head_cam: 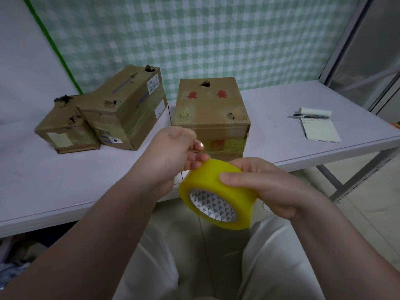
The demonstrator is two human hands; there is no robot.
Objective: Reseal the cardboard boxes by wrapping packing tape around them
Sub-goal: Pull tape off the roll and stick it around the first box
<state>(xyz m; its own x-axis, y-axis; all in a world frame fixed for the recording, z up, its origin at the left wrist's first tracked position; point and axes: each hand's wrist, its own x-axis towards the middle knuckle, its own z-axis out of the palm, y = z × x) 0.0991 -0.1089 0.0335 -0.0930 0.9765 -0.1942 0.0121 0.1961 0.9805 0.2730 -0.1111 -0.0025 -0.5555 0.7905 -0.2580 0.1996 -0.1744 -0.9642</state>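
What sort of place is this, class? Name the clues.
Probably a packing or storeroom workbench: worn cardboard boxes on a plain white table, a roll of yellow packing tape, a notepad.

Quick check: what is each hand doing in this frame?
Left hand: fingertips touch the tape roll; grip cannot be told.
Right hand: closed around the tape roll.

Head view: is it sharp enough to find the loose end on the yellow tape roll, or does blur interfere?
Head view: dim soft light, no glare on the yellow plastic tape roll; it and the right hand gripping it are fairly sharp, yet no loose end shows; the green strip at left is smeared; the wide lens bows the pale table edge.
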